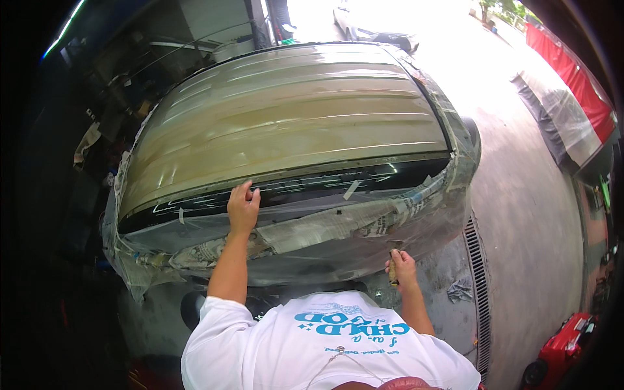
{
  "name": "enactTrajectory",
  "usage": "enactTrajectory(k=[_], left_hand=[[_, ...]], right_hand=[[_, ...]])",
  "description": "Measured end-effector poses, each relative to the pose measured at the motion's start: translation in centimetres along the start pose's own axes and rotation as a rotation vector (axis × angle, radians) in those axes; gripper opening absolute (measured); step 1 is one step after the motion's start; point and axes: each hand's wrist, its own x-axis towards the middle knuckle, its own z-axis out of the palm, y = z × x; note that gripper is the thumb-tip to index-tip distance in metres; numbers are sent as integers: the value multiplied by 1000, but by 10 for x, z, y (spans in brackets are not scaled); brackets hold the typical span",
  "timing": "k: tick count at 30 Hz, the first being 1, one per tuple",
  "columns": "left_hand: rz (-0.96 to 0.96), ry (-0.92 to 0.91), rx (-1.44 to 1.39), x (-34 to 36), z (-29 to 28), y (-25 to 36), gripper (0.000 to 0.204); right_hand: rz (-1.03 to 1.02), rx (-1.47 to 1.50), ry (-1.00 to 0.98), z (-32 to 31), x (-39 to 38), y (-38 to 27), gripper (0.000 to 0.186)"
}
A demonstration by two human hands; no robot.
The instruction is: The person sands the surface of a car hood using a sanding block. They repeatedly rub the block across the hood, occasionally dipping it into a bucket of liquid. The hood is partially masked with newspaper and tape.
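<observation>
My left hand (244, 208) rests with fingertips at the lower edge of a gold-beige car roof (286, 110), by its trim and dark glass (305, 194), fingers apart and slightly bent. My right hand (404, 268) holds a scraper-like tool (394, 274) with a worn handle, low at the right, in front of the masked body. Newspaper (325, 226) and clear plastic sheeting (286, 266) cover the car below the glass. A short tape strip (351, 190) crosses the glass edge.
A floor drain grate (477, 292) runs along the right. Crumpled cloth or plastic (460, 290) lies beside it. A red vehicle (565, 344) is at lower right, a red-and-grey covered object (572, 71) at upper right, another car (370, 32) outside beyond the roof, and dark workshop clutter at left.
</observation>
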Motion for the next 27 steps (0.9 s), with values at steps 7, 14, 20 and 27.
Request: enactTrajectory(k=[7, 14, 20, 27], left_hand=[[-571, -52, 193, -171, -92, -67, 32], [-932, -6, 371, -333, -163, -34, 37], [-1452, 118, 420, -462, -186, 15, 36], [-1816, 92, 443, -588, -175, 2, 45]], right_hand=[[100, -183, -414, 69, 8, -14, 44], [307, -480, -818, 139, 31, 14, 37], [555, -951, -1011, 172, 56, 89, 27], [661, -1211, -802, 182, 43, 172, 17]])
